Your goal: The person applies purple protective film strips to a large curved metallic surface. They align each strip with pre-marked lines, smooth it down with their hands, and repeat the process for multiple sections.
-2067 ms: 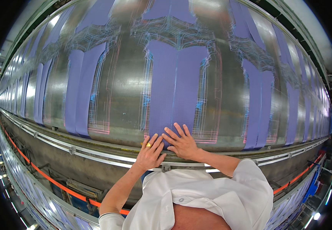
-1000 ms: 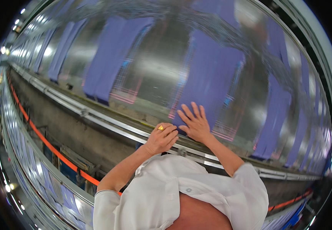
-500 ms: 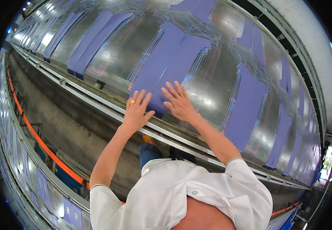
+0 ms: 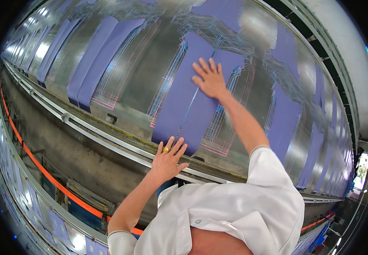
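Two purple fabric panels (image 4: 173, 95) lie side by side on the long metal table, with a narrow seam-like gap running between them. My right hand (image 4: 210, 80) is spread over the far part of the panels, fingers apart, and seems to press flat on the cloth. Down at the near end, where the cloth reaches the table's front edge, my left hand (image 4: 168, 158) has its fingers spread by that edge. A yellow ring is on one of its fingers. Neither hand grips the cloth.
Blue and pink outlines are printed on the metal table (image 4: 143, 72) around the panels. More purple panels (image 4: 105, 55) lie to the left and right (image 4: 285, 121). A metal rail (image 4: 90, 135) runs along the front edge. Behind it, an orange pipe (image 4: 52, 178) borders the walkway.
My right hand has moved from the panels' near end to farther up the cloth. My left hand has shifted nearer my body and slightly right in view.
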Tool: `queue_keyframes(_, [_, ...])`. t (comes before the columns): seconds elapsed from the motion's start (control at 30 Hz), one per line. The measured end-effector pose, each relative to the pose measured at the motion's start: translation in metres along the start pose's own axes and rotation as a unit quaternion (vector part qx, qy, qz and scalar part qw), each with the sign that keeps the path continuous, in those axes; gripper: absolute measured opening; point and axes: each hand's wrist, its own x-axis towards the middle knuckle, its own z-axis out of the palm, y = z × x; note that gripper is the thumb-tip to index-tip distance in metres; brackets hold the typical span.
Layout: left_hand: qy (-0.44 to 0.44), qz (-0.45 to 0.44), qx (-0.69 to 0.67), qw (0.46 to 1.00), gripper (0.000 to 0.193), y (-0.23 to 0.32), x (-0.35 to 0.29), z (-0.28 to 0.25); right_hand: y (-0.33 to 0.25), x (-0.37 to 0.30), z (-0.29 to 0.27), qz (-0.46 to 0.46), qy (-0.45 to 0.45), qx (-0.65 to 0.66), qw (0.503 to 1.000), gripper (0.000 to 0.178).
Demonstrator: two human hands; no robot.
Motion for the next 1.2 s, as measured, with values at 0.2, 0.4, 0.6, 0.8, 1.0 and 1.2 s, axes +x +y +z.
queue_keyframes(0.2, [-0.001,-0.026,-0.059,0.998,0.069,0.002,0.001,-0.004,0.071,0.098,0.013,0.079,0.003,-0.006,0.997,0.065])
queue_keyframes(0.4, [0.076,-0.061,-0.122,0.988,0.06,-0.002,0.006,-0.009,0.076,0.117,0.012,0.111,0.025,-0.026,0.993,0.068])
queue_keyframes(0.6, [0.176,-0.05,-0.065,0.981,0.05,-0.065,0.007,-0.024,-0.011,0.053,0.006,-0.025,-0.019,0.011,0.999,0.072])
queue_keyframes(0.8, [0.162,-0.026,-0.007,0.986,0.042,-0.075,-0.001,-0.016,0.003,0.092,0.012,-0.008,-0.008,0.034,0.999,0.075])
queue_keyframes(1.0, [0.167,-0.019,-0.006,0.986,0.043,-0.077,0.003,-0.018,0.018,0.156,0.012,0.033,0.001,0.069,0.997,0.077])
queue_keyframes(1.2, [0.151,-0.032,-0.018,0.988,0.042,-0.075,0.002,-0.02,-0.035,0.087,0.015,-0.037,0.01,0.03,0.999,0.078])
